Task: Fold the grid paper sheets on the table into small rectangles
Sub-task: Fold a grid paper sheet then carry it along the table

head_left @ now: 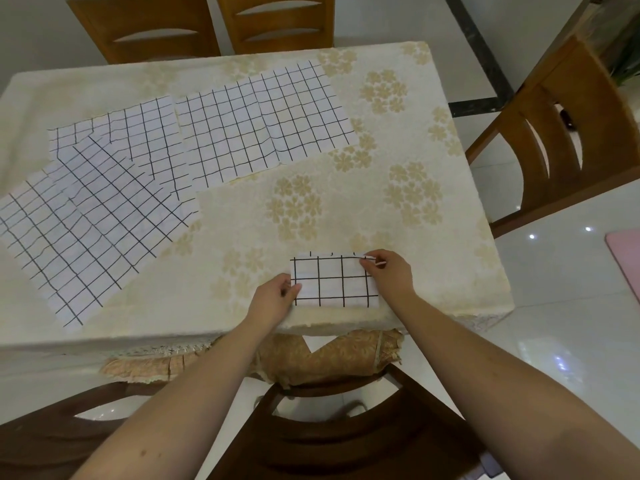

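Observation:
A folded grid paper sheet lies flat near the table's front edge as a small rectangle. My left hand pinches its left edge between thumb and fingers. My right hand pinches its top right corner, where the layers' edges meet. Several unfolded grid paper sheets lie spread farther back: two overlapping ones at the left, one behind them, and a larger spread at the back middle.
The table wears a cream tablecloth with a floral pattern. Wooden chairs stand at the far side, at the right and just under my arms. A cushion lies on the near chair.

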Available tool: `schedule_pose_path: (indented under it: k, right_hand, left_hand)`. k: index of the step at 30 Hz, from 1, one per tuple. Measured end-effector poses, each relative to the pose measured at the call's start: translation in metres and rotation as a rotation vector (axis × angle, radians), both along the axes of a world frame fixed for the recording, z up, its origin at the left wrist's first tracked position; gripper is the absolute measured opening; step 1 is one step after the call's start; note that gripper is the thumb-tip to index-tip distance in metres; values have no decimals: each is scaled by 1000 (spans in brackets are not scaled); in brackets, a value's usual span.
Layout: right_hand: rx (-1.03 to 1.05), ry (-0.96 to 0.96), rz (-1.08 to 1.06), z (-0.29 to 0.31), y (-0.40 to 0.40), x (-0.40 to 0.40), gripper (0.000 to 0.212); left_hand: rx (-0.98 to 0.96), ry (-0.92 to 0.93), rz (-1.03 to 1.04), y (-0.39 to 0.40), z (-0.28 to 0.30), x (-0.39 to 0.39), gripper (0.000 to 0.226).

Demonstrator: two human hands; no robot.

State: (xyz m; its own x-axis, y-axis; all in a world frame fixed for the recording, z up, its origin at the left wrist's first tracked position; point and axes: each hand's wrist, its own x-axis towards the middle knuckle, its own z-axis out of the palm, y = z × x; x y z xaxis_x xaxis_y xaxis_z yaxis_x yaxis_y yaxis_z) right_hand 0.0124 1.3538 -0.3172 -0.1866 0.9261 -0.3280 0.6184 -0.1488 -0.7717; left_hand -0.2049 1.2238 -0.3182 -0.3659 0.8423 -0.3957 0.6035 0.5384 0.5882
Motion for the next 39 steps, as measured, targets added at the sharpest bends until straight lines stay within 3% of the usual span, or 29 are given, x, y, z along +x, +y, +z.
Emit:
schedule_pose_path:
  k: [18,23,29,31,34,36,39]
  right_hand:
    - [-58,-140,-171,-8,8,-17,25]
    - [-7,-160,-192,-12,5,-16,18]
    - [142,-91,-234,-9,-6,-17,30]
    - [338,-83,-99,-8,-21,-18,28]
    - [565,-207,282,-15,-51,-26,37]
    - [575,-334,485,-27,-67,-32,51]
    - [472,-520,630,-44,-72,-27,61]
  left_hand:
    - [66,94,127,18,-8,9,22]
    - [72,92,222,20,-10,14,20]
    - [47,100,240,24,-9,16,23]
    - [36,124,237,24,-9,17,23]
    - [28,141,237,24,-9,18,23]
    - [20,142,245,25,-10,20,23]
    - [-6,155,255,27,-10,21,23]
